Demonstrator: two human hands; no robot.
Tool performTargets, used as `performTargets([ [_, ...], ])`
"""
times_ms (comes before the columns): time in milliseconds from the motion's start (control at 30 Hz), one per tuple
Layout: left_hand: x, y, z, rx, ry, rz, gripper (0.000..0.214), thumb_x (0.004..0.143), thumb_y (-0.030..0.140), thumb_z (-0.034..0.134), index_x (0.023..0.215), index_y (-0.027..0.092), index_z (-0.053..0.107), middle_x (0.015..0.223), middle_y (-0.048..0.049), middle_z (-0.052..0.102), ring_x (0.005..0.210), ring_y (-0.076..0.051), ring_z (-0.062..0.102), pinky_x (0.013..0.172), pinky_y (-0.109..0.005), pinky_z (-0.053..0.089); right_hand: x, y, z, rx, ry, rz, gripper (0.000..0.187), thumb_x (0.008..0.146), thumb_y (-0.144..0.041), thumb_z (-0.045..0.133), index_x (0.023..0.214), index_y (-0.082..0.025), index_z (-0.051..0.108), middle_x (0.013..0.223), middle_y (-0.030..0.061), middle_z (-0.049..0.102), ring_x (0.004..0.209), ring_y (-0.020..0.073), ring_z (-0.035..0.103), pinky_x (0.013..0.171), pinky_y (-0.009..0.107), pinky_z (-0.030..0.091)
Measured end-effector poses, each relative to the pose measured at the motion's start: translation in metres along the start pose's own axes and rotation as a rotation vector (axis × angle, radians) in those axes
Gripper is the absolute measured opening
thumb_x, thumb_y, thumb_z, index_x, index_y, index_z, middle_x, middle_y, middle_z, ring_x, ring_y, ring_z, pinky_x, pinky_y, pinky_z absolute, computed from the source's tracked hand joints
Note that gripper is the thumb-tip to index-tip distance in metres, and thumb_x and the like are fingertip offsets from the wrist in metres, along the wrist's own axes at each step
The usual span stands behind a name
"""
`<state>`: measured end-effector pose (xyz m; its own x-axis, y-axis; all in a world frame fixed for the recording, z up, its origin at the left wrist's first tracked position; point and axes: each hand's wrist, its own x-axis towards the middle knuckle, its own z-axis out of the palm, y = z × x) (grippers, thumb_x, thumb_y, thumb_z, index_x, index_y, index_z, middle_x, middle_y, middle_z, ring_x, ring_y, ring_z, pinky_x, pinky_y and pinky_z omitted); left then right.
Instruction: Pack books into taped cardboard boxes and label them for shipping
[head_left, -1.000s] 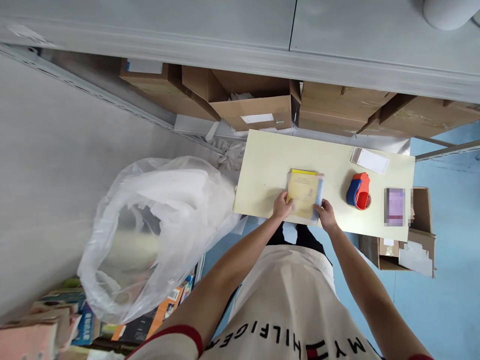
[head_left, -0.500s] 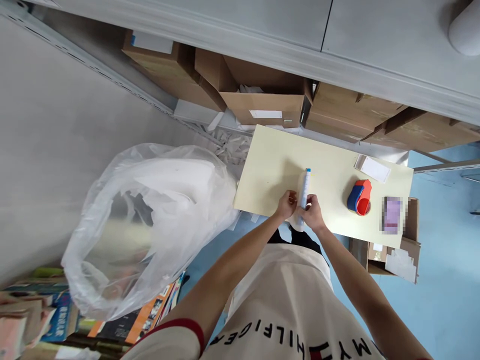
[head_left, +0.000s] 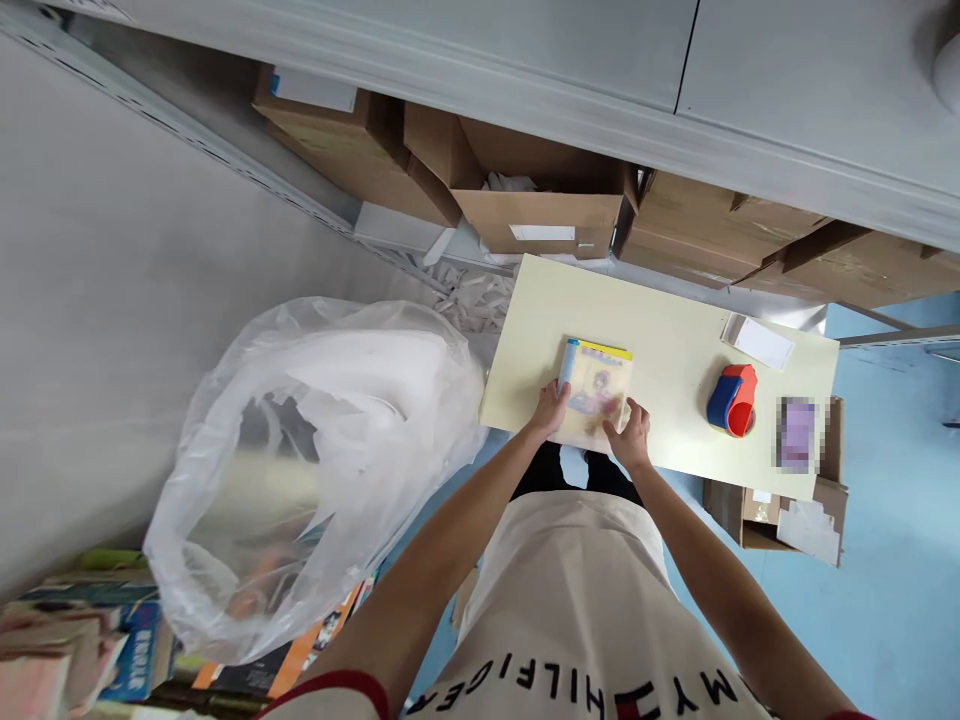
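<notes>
A book point(head_left: 598, 385) with a pictured cover, a blue spine and a yellow top strip lies face up over the near part of the cream table point(head_left: 660, 320). A pale, translucent layer appears to cover it. My left hand point(head_left: 553, 410) grips its lower left side by the spine. At the lower right edge, my right hand point(head_left: 631, 434) has its thumb over the cover and its fingers curled at the side. A red and blue tape dispenser point(head_left: 732, 400) stands further right on the table.
A large clear plastic bag point(head_left: 420, 370) with white material bulges left of the table. Stacked books point(head_left: 135, 640) lie lower left. Cardboard boxes point(head_left: 555, 215) line the shelf behind. White labels point(head_left: 761, 342) and a blurred purple item point(head_left: 796, 436) are on the table's right; an open carton point(head_left: 829, 500) sits below.
The book was upright on edge between my hands, spine up; now it lies turned with its cover facing me. My left hand has moved to the spine side, my right to the opposite edge.
</notes>
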<state>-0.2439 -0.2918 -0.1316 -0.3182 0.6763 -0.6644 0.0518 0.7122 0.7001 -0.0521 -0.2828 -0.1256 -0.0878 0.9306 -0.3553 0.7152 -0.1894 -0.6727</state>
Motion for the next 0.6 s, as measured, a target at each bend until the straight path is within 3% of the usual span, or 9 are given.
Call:
performTargets([
  [133, -0.008, 0.003, -0.005, 0.249, -0.017, -0.065, 0.062, 0.094, 0.051, 0.044, 0.144, 0.015, 0.040, 0.150, -0.0193, 0.039, 0.146, -0.032, 0.027, 0.117, -0.045, 0.023, -0.012, 0.026, 0.002, 0.035, -0.114, 0.074, 0.066, 0.076, -0.037, 0.064, 0.137, -0.020, 0.045, 0.128, 0.0158, 0.051, 0.108, 0.0288, 0.059, 0.095, 0.050, 0.050],
  [233, -0.022, -0.006, -0.010, 0.293, 0.003, -0.046, 0.060, 0.091, 0.044, 0.050, 0.142, 0.012, 0.042, 0.146, -0.0210, 0.042, 0.143, -0.033, 0.032, 0.118, -0.045, 0.021, -0.019, 0.034, 0.010, 0.089, -0.108, 0.108, 0.063, 0.078, -0.036, 0.060, 0.138, -0.021, 0.048, 0.124, 0.0141, 0.054, 0.097, 0.0256, 0.063, 0.090, 0.048, 0.054],
  [333, -0.030, -0.023, -0.011, 0.299, -0.004, -0.014, 0.057, 0.088, 0.035, 0.053, 0.139, 0.009, 0.046, 0.134, -0.0205, 0.052, 0.132, -0.031, 0.046, 0.114, -0.041, 0.030, -0.022, 0.038, 0.017, 0.140, -0.094, 0.151, 0.060, 0.080, -0.033, 0.054, 0.139, -0.021, 0.049, 0.118, 0.0126, 0.057, 0.085, 0.0222, 0.064, 0.084, 0.047, 0.056],
  [467, -0.022, -0.038, -0.012, 0.253, 0.063, 0.071, 0.052, 0.084, 0.027, 0.054, 0.133, 0.012, 0.052, 0.123, -0.0160, 0.058, 0.122, -0.029, 0.053, 0.109, -0.041, 0.037, -0.013, 0.032, 0.029, 0.151, -0.079, 0.140, 0.061, 0.078, -0.029, 0.054, 0.139, -0.020, 0.051, 0.114, 0.0113, 0.058, 0.085, 0.0207, 0.064, 0.084, 0.044, 0.057],
  [600, 0.003, -0.034, -0.028, 0.200, 0.147, 0.120, 0.050, 0.083, 0.030, 0.057, 0.131, 0.015, 0.053, 0.120, -0.0145, 0.060, 0.121, -0.031, 0.053, 0.108, -0.045, 0.038, 0.011, 0.006, 0.045, 0.180, -0.053, 0.107, 0.066, 0.076, -0.025, 0.056, 0.141, -0.020, 0.049, 0.115, 0.0115, 0.058, 0.090, 0.0213, 0.064, 0.090, 0.044, 0.055],
])
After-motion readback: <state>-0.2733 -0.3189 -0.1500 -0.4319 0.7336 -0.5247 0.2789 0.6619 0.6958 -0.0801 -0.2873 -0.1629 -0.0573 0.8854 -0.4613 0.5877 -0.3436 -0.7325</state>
